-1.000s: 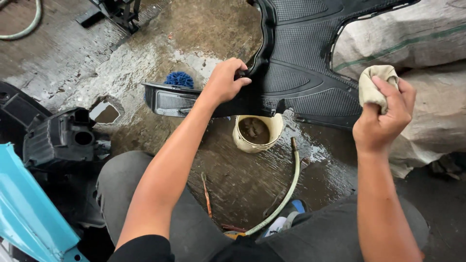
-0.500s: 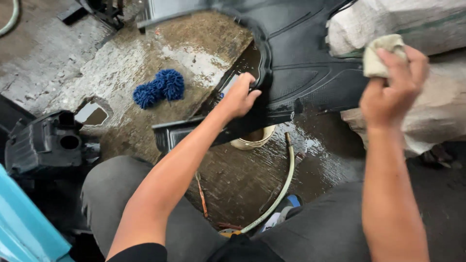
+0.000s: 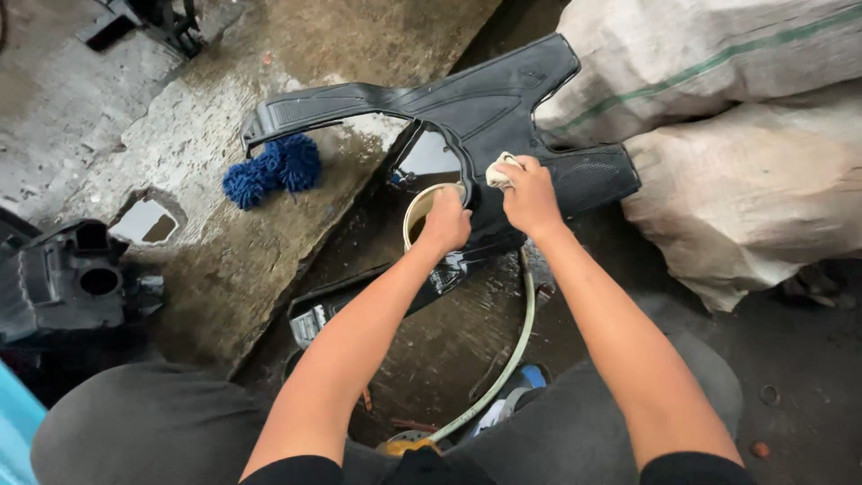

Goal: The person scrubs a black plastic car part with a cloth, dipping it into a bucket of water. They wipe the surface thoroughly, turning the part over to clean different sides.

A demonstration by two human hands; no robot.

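Note:
A large black plastic panel with curved arms lies tilted over the wet concrete floor. My left hand grips the panel's inner edge, just beside a cream-coloured bowl holding brownish water. My right hand presses a small pale cloth against the panel's middle. Both arms reach forward from my knees.
A blue fluffy wash mitt lies on the concrete left of the panel. Two big woven sacks are stacked at the right. A pale green hose curves between my legs. A dark plastic engine part sits at the left.
The view has pulled back and the panel now sits farther away. My right hand came down from the air and put the cloth on the panel; my left hand shifted its grip beside the bowl.

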